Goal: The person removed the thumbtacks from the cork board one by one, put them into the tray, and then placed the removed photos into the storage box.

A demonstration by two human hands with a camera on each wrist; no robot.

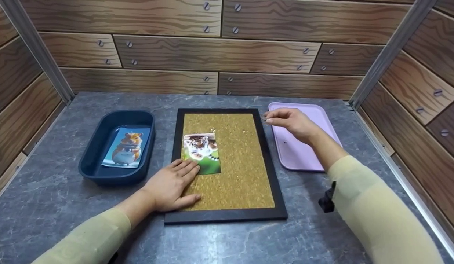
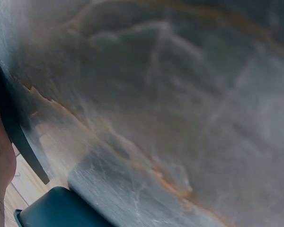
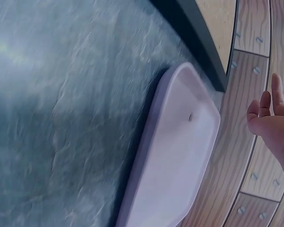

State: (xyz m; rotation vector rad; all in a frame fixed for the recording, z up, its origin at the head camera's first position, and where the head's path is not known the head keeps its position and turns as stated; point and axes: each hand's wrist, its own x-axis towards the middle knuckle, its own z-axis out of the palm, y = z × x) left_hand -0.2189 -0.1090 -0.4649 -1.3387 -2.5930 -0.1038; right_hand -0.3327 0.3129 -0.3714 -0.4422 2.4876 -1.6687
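Observation:
A cork board (image 1: 245, 183) with a black frame lies on the table. My left hand (image 1: 171, 185) rests flat on its left side, fingertips over the lower left corner of a tiger cub picture (image 1: 203, 146). A small clear push pin (image 1: 213, 130) shows at that picture's top edge, and another shiny speck (image 1: 244, 131) sits on the cork to the right. My right hand (image 1: 294, 123) is raised over the lilac tray (image 1: 304, 157), pinching a tiny clear push pin (image 1: 264, 118) between thumb and finger, beside the frame's upper right edge.
Left of the board stands a dark blue bin (image 1: 87, 161) holding a hamster picture (image 1: 127, 148). One small pin (image 1: 284, 142) lies in the lilac tray, also visible in the right wrist view. Wood-patterned walls (image 1: 219, 55) enclose the table at the back and sides.

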